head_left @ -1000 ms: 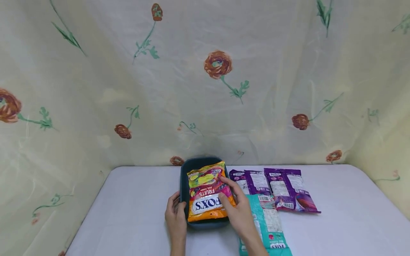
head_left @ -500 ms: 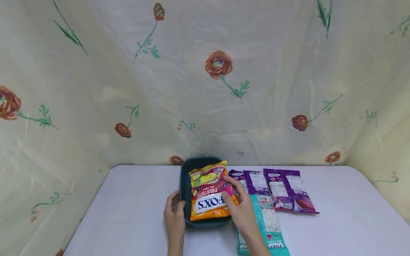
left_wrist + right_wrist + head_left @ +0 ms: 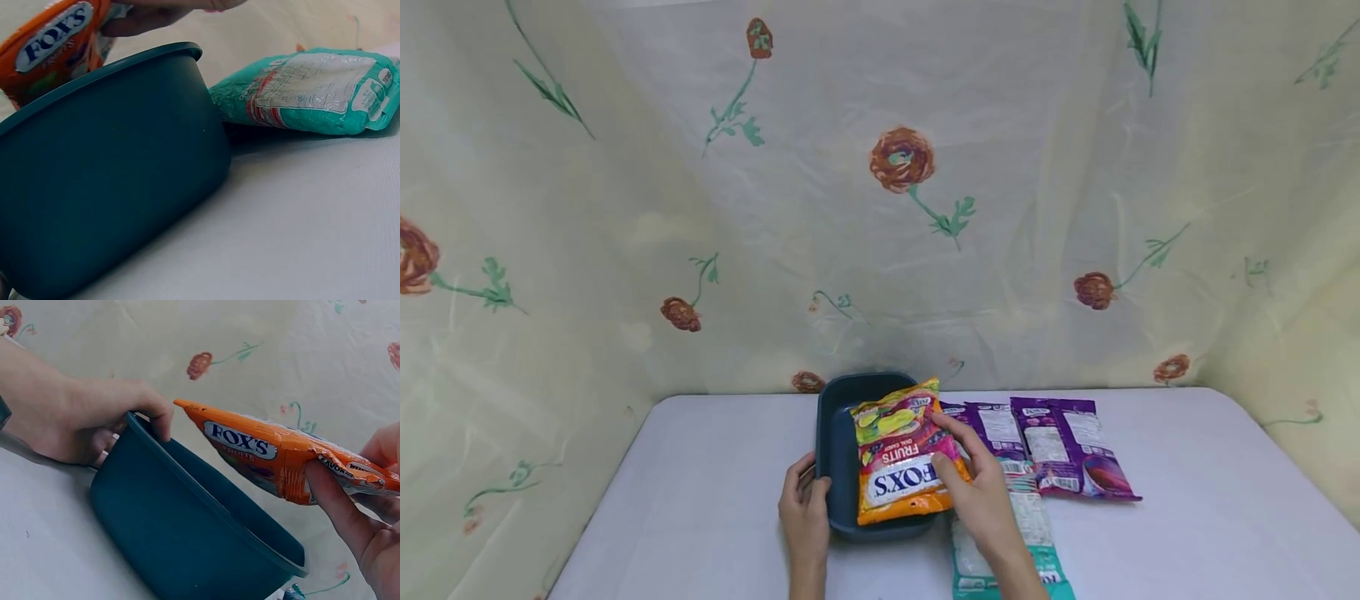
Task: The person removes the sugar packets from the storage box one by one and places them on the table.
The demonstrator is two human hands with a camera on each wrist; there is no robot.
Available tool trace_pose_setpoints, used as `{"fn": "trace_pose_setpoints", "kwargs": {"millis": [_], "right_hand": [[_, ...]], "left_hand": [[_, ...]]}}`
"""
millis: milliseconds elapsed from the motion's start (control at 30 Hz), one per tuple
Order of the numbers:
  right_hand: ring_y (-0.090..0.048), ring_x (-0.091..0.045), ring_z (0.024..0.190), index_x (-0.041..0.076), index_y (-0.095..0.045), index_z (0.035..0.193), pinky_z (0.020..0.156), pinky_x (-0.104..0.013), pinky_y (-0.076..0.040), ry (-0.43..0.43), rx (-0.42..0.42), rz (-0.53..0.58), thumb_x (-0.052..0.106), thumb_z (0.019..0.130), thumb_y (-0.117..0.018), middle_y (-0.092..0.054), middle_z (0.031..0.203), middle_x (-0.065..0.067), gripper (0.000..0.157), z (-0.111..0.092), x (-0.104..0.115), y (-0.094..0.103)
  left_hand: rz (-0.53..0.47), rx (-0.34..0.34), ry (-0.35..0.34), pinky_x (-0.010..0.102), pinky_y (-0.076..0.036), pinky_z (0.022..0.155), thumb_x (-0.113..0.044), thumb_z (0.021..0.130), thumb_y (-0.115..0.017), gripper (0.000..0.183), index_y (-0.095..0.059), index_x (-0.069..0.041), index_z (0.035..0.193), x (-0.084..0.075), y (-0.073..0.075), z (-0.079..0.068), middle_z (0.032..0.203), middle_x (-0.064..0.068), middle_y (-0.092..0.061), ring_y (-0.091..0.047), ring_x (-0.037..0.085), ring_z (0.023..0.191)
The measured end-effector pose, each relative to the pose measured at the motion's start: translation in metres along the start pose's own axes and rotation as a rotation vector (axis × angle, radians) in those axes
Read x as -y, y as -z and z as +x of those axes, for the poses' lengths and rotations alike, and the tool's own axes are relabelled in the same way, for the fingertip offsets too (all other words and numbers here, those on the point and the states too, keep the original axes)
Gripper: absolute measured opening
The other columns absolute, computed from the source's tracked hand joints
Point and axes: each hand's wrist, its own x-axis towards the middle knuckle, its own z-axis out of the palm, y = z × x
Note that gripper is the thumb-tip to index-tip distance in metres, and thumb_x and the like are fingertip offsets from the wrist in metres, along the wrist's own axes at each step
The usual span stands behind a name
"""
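Observation:
A dark teal plastic tub point(image 3: 842, 433) stands on the table, its left wall gripped by my left hand point(image 3: 806, 508); the right wrist view shows the thumb hooked over the rim point(image 3: 140, 425). My right hand point(image 3: 988, 500) pinches an orange bag of Fox's fruit candy point(image 3: 898, 454) by its right edge, thumb on one face and fingers on the other. In the right wrist view the candy bag point(image 3: 269, 453) hangs tilted over the tub's opening. The tub's inner bottom is mostly hidden by the bag.
Right of the tub lie two purple candy bags point(image 3: 1071, 446) and a turquoise candy bag point(image 3: 1033, 525), partly covered by my right forearm. The turquoise bag point(image 3: 312, 90) lies close beside the tub. A flowered curtain point(image 3: 1000, 167) hangs behind the white table.
My right hand and the orange candy bag have shifted right across the tub, baring more of its left interior. My left hand keeps its hold on the tub.

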Motion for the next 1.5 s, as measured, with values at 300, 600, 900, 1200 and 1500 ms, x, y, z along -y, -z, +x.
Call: {"fn": "trace_pose_setpoints", "kwargs": {"millis": [300, 600, 900, 1200, 1500], "right_hand": [[-0.038, -0.016, 0.134, 0.030, -0.051, 0.130, 0.106, -0.027, -0.041, -0.035, -0.042, 0.001, 0.006, 0.093, -0.051, -0.041, 0.145, 0.008, 0.044, 0.003, -0.002, 0.013], [-0.043, -0.019, 0.126, 0.024, -0.051, 0.131, 0.090, -0.013, -0.046, -0.030, -0.027, 0.015, 0.003, 0.092, -0.050, -0.042, 0.145, 0.003, 0.044, 0.003, 0.001, 0.023], [-0.036, -0.019, 0.135, 0.026, -0.051, 0.131, 0.107, -0.037, -0.040, -0.078, -0.034, -0.034, 0.006, 0.093, -0.049, -0.039, 0.146, 0.007, 0.043, 0.001, 0.008, 0.036], [-0.043, -0.024, 0.126, 0.028, -0.050, 0.133, 0.090, -0.017, -0.047, -0.094, -0.026, -0.044, 0.009, 0.095, -0.048, -0.037, 0.148, 0.004, 0.043, -0.002, 0.010, 0.053], [-0.039, -0.026, 0.130, 0.026, -0.049, 0.135, 0.095, -0.022, -0.046, -0.082, -0.021, -0.084, 0.009, 0.095, -0.049, -0.032, 0.152, 0.001, 0.043, -0.005, 0.012, 0.068]], "left_hand": [[-0.055, 0.021, -0.044, 0.005, -0.043, 0.081, -0.002, 0.085, -0.054, 0.037, -0.060, -0.007, 0.121, -0.002, 0.001, -0.001, 0.121, 0.013, -0.062, -0.058, 0.023, 0.109], [-0.070, 0.028, -0.044, 0.007, -0.043, 0.078, -0.001, 0.086, -0.055, 0.037, -0.059, -0.004, 0.123, -0.003, 0.004, -0.002, 0.122, 0.017, -0.061, -0.057, 0.026, 0.111], [-0.089, 0.032, -0.051, 0.008, -0.044, 0.079, 0.000, 0.086, -0.054, 0.037, -0.059, -0.004, 0.122, -0.003, 0.004, -0.002, 0.121, 0.017, -0.061, -0.057, 0.026, 0.112], [-0.080, 0.031, -0.047, 0.006, -0.043, 0.079, -0.001, 0.086, -0.054, 0.037, -0.058, -0.004, 0.122, -0.003, 0.002, -0.003, 0.122, 0.017, -0.060, -0.057, 0.027, 0.113], [-0.094, 0.039, -0.044, 0.006, -0.043, 0.079, -0.001, 0.086, -0.054, 0.038, -0.058, -0.004, 0.123, -0.004, 0.003, -0.004, 0.124, 0.018, -0.060, -0.057, 0.028, 0.115]]}}
